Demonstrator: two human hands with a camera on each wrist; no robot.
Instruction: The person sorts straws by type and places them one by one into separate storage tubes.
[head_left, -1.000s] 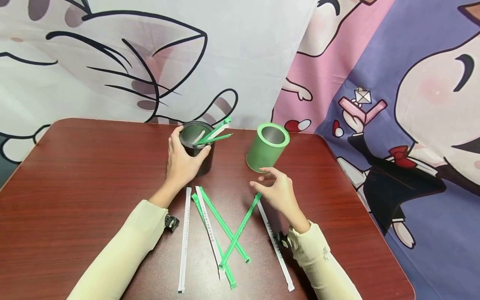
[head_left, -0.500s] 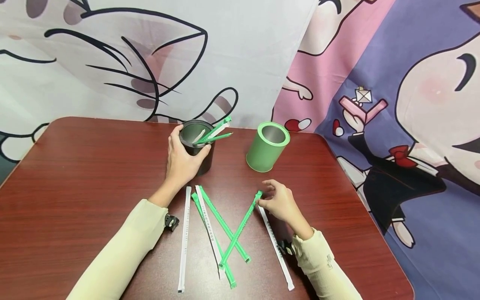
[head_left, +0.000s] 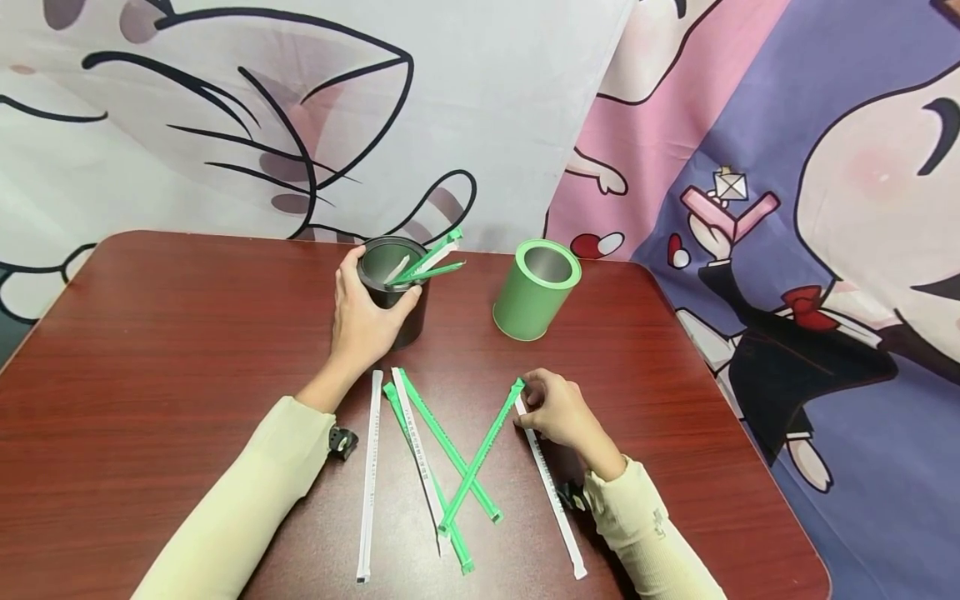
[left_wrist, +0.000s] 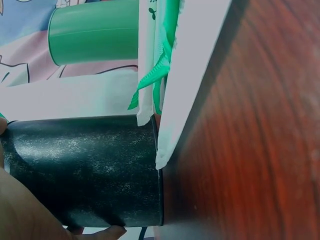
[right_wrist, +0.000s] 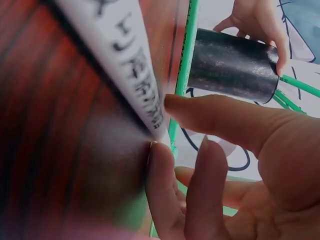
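Note:
My left hand (head_left: 362,321) grips the black cup (head_left: 410,325) by its side, thumb near the rim. Several green and white paper-wrapped straws (head_left: 427,265) lean out of the cup toward the right. Low over the table, my right hand (head_left: 558,408) has thumb and fingers curled at the far end of a white wrapped straw (head_left: 553,496). In the right wrist view the tip of this straw (right_wrist: 142,90) sits between thumb and index finger. Just left of that hand, a green wrapped straw (head_left: 487,446) lies across another green straw (head_left: 438,429).
A green cup (head_left: 531,304) stands upright behind my right hand. Nearer the left, a white straw (head_left: 370,483) lies alone, and another white straw (head_left: 420,458) overlaps a green one (head_left: 459,546). A patterned cloth (head_left: 480,108) hangs behind the table (head_left: 187,375).
My right hand has come down and toward me from near the green cup to the white straw's far end, its fingers closing in. The left hand stays on the black cup.

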